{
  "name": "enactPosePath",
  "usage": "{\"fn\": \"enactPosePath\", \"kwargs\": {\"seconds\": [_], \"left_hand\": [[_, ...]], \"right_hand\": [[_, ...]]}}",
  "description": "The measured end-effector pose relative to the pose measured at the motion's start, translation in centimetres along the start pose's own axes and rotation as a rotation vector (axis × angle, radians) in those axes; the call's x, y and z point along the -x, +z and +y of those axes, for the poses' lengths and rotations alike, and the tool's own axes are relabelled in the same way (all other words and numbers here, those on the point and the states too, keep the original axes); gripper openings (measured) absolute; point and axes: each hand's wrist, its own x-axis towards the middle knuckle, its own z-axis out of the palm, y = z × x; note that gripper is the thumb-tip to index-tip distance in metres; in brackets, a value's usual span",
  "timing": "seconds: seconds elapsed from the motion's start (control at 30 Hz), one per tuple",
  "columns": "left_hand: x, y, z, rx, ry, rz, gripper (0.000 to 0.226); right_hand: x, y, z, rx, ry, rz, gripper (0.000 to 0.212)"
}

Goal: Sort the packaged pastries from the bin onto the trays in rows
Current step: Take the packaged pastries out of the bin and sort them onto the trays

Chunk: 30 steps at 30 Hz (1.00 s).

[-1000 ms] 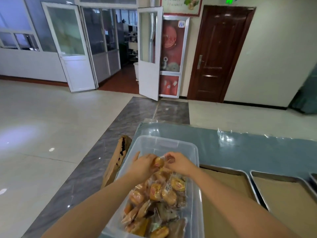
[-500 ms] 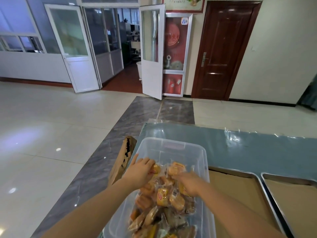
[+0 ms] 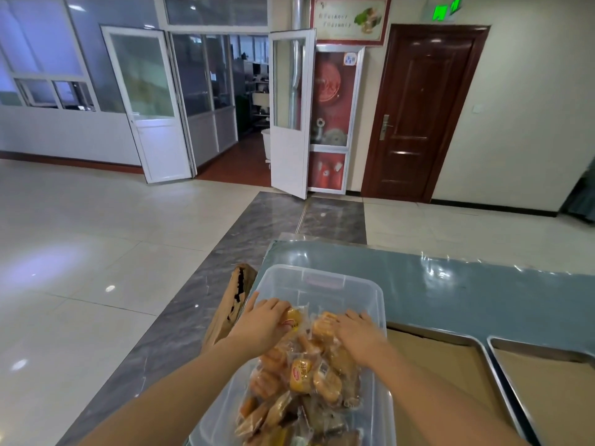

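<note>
Both hands are dropping lower into the clear plastic bin [image 3: 322, 278] compared with a moment back, when they were meeting around one pastry up near its far end; now they're spreading apart over the heap. Left hand [image 3: 262, 323] is lying on a wrapped round pastry [image 3: 292, 320] at the far left of the pile, fingers curving over it, though I can't really tell if it's gripping or just resting. Right hand [image 3: 359, 333] is lying pretty flat on the packaged pastries [image 3: 309, 375] near the bin's right wall, fingers spread, not obviously holding anything.

The whole pile is sitting in the near half of the bin, which is standing at the left end of the blue tabletop [image 3: 450, 284]. Two paper-lined metal trays [image 3: 476, 349] are waiting just to the right, and as far as I can see nothing's on them, so I'm guessing the sorting is barely starting.

What's worrying me: those wrappers are looking slippery and all tangled together, so pulling one out is probably dragging neighbours along and spilling them over the rim. Pressing down like that could also be squashing the soft ones. And the bin is sitting close to the table's left edge, right by a cardboard piece [image 3: 233, 300] leaning there, so a hard tug might be nudging it off.
</note>
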Motion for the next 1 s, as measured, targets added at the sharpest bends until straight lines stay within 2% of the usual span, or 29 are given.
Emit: {"fn": "enactPosePath", "kwargs": {"seconds": [0.1, 0.23, 0.4, 0.53, 0.67, 0.8, 1.0], "left_hand": [[0.1, -1.1, 1.6, 0.022, -0.003, 0.068, 0.036], [0.1, -2.2, 3.4, 0.097, 0.082, 0.004, 0.046], [0.7, -2.1, 6.4, 0.145, 0.165, -0.113, 0.05], [1.0, -1.9, 8.6, 0.165, 0.175, -0.145, 0.051], [1.8, -1.4, 7.7, 0.07, 0.142, -0.07, 0.044], [2.5, -1.9, 3.7, -0.078, 0.12, 0.078, 0.046], [4.6, -0.7, -0.8, -0.118, 0.048, 0.117, 0.039]], "right_hand": [[0.6, -2.8, 1.1, -0.163, 0.13, 0.123, 0.012], [1.4, -5.0, 2.7, -0.483, 0.277, 0.258, 0.025], [2.7, -5.8, 2.3, -0.817, 0.207, 0.233, 0.02], [3.4, -5.3, 0.5, -0.97, 0.193, 0.249, 0.015], [3.9, -4.7, 0.4, -1.009, 0.168, 0.211, 0.011], [3.8, -2.8, 0.5, -0.913, 0.24, 0.156, 0.014], [3.0, 1.8, -2.2, -0.713, 0.252, -0.121, 0.015]]}}
